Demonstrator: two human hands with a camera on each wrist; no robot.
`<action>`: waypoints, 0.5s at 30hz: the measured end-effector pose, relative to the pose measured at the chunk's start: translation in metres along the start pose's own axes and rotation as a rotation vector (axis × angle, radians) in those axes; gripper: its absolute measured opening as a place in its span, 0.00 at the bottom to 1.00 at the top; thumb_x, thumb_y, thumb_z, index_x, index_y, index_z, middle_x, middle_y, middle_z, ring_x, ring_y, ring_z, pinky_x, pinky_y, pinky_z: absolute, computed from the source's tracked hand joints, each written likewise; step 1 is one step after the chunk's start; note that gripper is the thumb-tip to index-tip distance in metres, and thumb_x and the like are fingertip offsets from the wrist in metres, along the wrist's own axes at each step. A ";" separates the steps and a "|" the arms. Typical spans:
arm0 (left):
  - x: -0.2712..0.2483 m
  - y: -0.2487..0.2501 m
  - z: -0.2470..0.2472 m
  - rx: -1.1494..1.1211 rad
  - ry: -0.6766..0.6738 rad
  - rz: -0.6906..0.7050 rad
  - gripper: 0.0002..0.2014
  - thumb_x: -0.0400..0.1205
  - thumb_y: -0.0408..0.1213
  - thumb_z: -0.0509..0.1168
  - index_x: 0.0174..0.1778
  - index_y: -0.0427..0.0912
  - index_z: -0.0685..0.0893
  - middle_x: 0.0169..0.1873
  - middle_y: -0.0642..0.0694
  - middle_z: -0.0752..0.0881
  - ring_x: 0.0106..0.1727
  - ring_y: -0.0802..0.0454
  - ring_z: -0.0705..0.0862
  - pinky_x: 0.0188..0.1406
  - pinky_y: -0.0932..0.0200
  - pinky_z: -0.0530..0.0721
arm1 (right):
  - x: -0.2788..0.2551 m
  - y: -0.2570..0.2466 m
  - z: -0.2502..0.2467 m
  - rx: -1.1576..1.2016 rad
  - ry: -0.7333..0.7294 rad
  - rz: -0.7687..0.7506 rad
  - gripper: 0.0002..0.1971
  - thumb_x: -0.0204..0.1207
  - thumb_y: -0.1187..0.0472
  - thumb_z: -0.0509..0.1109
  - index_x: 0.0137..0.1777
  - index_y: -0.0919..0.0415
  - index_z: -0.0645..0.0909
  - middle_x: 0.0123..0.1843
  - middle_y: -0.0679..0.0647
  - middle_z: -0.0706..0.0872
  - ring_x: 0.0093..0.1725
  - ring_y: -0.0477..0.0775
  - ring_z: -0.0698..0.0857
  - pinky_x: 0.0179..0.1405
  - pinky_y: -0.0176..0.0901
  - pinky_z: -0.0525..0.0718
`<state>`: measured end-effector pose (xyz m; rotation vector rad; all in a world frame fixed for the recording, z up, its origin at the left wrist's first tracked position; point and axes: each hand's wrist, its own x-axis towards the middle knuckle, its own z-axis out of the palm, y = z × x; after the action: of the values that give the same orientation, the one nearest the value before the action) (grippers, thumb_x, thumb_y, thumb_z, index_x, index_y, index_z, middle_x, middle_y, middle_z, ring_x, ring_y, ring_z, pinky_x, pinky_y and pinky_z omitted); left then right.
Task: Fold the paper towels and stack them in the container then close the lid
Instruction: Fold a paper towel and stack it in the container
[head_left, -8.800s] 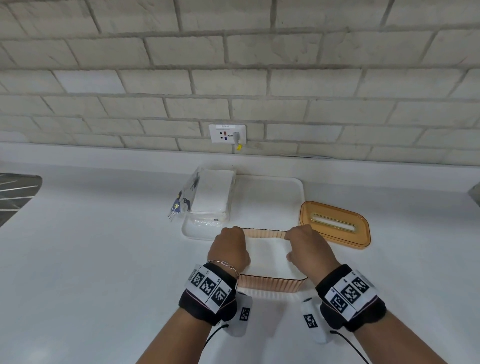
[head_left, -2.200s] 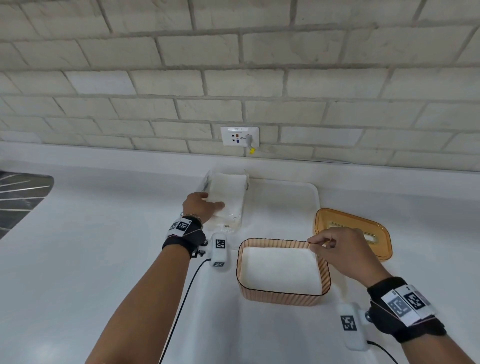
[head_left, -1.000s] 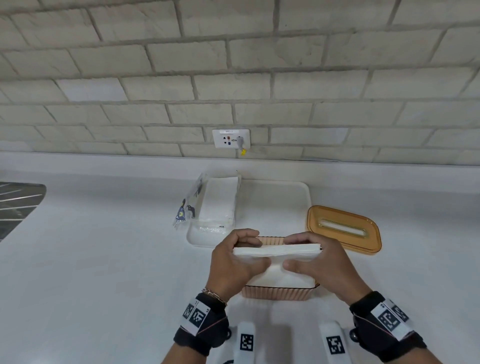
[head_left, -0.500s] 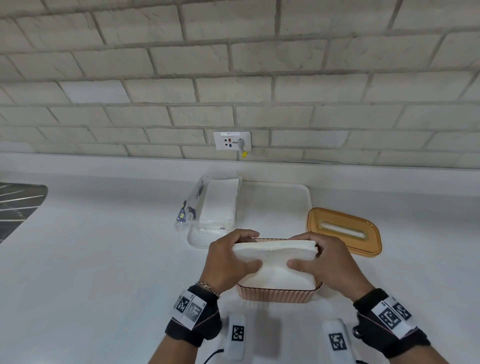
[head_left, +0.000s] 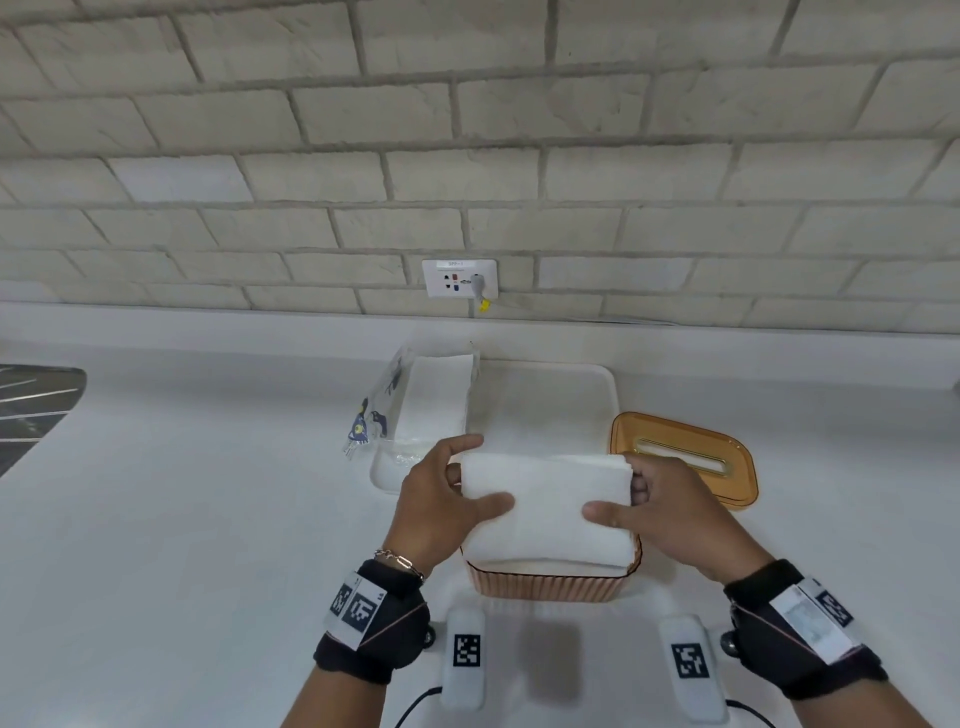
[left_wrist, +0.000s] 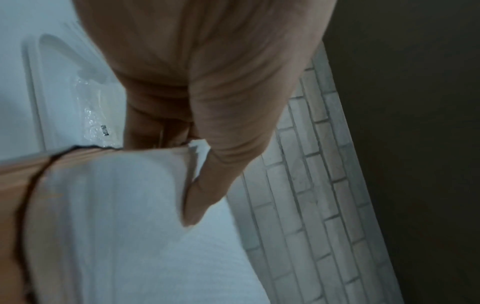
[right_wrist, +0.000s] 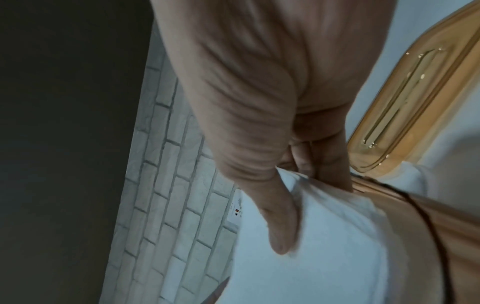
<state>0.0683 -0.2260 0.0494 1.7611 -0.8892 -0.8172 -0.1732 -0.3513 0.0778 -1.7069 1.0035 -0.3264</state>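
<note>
Head view shows our left hand (head_left: 441, 512) and right hand (head_left: 670, 512) pinching the soft, light paper towel stack (head_left: 545, 506) at its ends, thumbs on top, over the ribbed container (head_left: 550, 584).

Pale brick wall (head_left: 519, 156), white outlet (head_left: 459, 278), white countertop (head_left: 182, 519).

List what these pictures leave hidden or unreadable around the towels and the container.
- Inside of the container: head view, covered by the folded paper towels.
- Left hand and right hand fingers behind the towels: head view, hidden by the stack.
- Number of towel layers: both wrist views, blurred.
- Print on the plastic wrapper: head view, too small.
</note>
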 end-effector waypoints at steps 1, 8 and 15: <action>0.000 -0.002 0.002 0.039 0.000 -0.017 0.37 0.68 0.38 0.88 0.72 0.55 0.81 0.40 0.52 0.93 0.41 0.55 0.91 0.47 0.59 0.91 | 0.001 0.000 0.000 -0.054 -0.005 0.006 0.20 0.71 0.59 0.88 0.61 0.49 0.88 0.53 0.43 0.96 0.51 0.42 0.95 0.55 0.46 0.93; -0.004 0.001 0.018 0.328 0.011 -0.027 0.43 0.72 0.39 0.84 0.82 0.51 0.71 0.47 0.39 0.90 0.45 0.49 0.88 0.36 0.73 0.80 | 0.013 0.002 0.009 -0.449 0.039 0.031 0.09 0.78 0.52 0.81 0.48 0.52 0.84 0.43 0.52 0.90 0.39 0.50 0.86 0.36 0.40 0.79; -0.003 0.004 0.030 0.520 -0.028 -0.008 0.47 0.76 0.36 0.80 0.87 0.50 0.61 0.51 0.46 0.91 0.49 0.49 0.89 0.52 0.57 0.87 | 0.025 0.004 0.018 -0.633 0.087 0.088 0.16 0.80 0.51 0.77 0.37 0.58 0.78 0.39 0.53 0.80 0.37 0.51 0.78 0.30 0.40 0.68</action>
<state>0.0411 -0.2377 0.0447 2.2026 -1.1900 -0.6509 -0.1483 -0.3588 0.0610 -2.2138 1.3356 -0.0175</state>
